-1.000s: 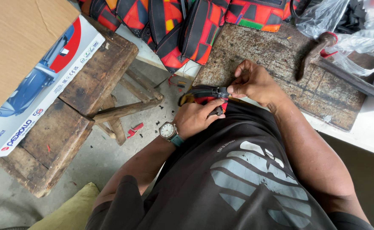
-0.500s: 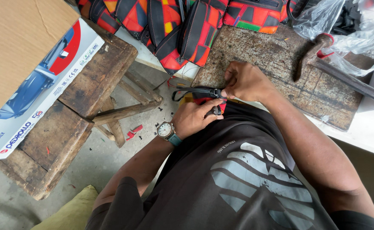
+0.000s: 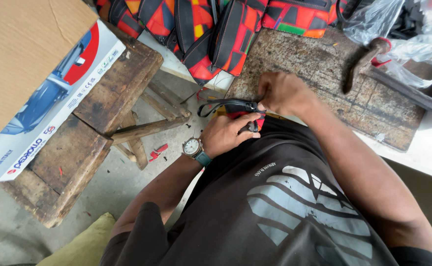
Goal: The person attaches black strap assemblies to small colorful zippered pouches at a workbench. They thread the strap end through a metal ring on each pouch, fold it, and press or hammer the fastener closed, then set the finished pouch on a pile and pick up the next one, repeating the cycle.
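- Left hand (image 3: 228,134): fingers curled shut around a small red-and-black fabric piece (image 3: 243,112), pinning it against the lap at the edge of the surface (image 3: 324,79); a wristwatch (image 3: 192,147) sits on the wrist.
- Right hand (image 3: 282,91): fingers drawn together, pinching the end of the black strap (image 3: 223,103) where it meets the fabric piece; what lies under the fingertips is hidden.
- Fabric piece with strap: judged light, soft and floppy, not fragile; the strap loops loosely to the left. Best held at the stitched end, close to the join, where it is firmest.
- Surface: worn, dark, scarred board.
- Hammer (image 3: 363,61): lying on the surface, well apart from the hands.
- Patterned bags (image 3: 216,29): red, black and yellow, heaped at the far edge.
- Wooden stool (image 3: 98,133): to the left, carrying a cardboard box (image 3: 24,74).
- Clear plastic bags (image 3: 408,29): far right corner.
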`<state>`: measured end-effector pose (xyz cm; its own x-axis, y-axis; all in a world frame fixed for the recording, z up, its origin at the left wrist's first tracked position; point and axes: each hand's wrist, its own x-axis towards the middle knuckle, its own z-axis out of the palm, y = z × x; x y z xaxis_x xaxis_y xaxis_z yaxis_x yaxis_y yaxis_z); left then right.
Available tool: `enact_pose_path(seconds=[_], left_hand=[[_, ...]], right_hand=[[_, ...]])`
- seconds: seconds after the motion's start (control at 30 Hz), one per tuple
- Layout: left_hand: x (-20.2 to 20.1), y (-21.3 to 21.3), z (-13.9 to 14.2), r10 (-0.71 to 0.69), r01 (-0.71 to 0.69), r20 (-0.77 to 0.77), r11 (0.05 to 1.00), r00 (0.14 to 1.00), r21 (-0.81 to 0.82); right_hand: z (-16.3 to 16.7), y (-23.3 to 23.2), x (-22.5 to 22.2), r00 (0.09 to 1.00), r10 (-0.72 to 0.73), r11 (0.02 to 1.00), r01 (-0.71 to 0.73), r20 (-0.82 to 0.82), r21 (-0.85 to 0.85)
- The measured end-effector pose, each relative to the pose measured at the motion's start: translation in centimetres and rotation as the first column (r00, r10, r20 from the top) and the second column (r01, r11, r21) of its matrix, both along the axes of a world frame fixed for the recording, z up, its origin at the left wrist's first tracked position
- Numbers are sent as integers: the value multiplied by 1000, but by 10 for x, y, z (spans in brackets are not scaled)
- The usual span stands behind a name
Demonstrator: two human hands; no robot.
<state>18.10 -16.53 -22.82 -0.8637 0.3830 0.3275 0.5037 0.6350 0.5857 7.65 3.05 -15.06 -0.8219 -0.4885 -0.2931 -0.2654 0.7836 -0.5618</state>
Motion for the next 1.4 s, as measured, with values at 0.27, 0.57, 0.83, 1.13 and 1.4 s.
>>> enact_pose_path(seconds=[0.27,0.57,0.83,1.13,1.4], left_hand=[[0,3,4,-38,38,22,999,999,12],[-2,2,1,-23,21,32,999,999,44],[-1,2,11,-41,45,-34,989,999,140],[-11,-14,28,-398,-294,506,483,766,825],[-31,30,28,-145,-92,230,623,962,777]], right_hand=[[-12,22,28,906,184,974,-219,-381,-52],[0,30,5,989,127,977,-138,-75,-165],[-4,29,33,833,265,924,-363,-486,-118],[-9,30,72,526,319,938,-296,-789,182],[-15,31,76,545,282,953,-255,-789,165]])
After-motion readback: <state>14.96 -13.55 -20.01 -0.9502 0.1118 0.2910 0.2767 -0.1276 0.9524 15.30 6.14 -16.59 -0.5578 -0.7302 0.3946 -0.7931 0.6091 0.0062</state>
